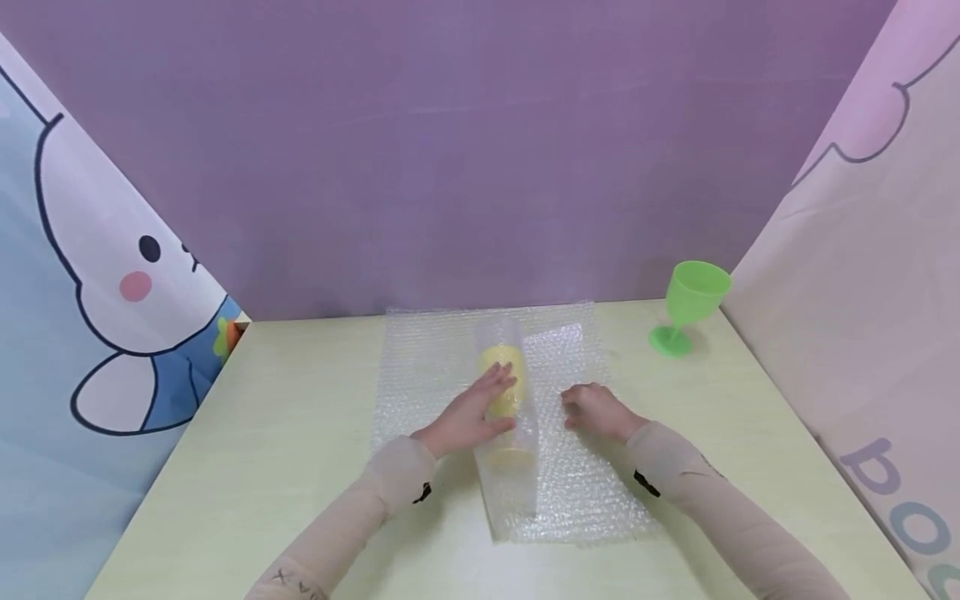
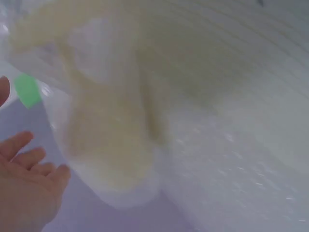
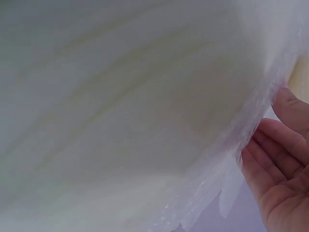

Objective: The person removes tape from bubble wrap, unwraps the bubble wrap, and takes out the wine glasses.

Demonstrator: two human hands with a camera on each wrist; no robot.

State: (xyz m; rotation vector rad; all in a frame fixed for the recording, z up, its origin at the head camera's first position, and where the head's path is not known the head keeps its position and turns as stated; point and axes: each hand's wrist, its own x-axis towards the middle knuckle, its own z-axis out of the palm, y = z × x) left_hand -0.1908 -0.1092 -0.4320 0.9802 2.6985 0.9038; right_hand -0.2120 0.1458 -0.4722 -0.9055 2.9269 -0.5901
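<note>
A sheet of bubble wrap (image 1: 420, 358) lies on the table, its left part folded into a long upright-pointing roll. Inside the roll is a yellow goblet (image 1: 498, 356), lying on its side, its bowl and stem blurred through the plastic in the left wrist view. My left hand (image 1: 476, 414) rests on the roll over the goblet with fingers spread. To the right, my right hand (image 1: 598, 412) pinches the bubble wrap between thumb and fingers; the right wrist view shows its edge (image 3: 251, 121) at the fingertips.
A green goblet (image 1: 696, 292) stands upright at the back right of the pale table (image 1: 285, 467). A purple panel (image 1: 480, 158) rises behind the table, and printed cloth hangs at the left and right sides.
</note>
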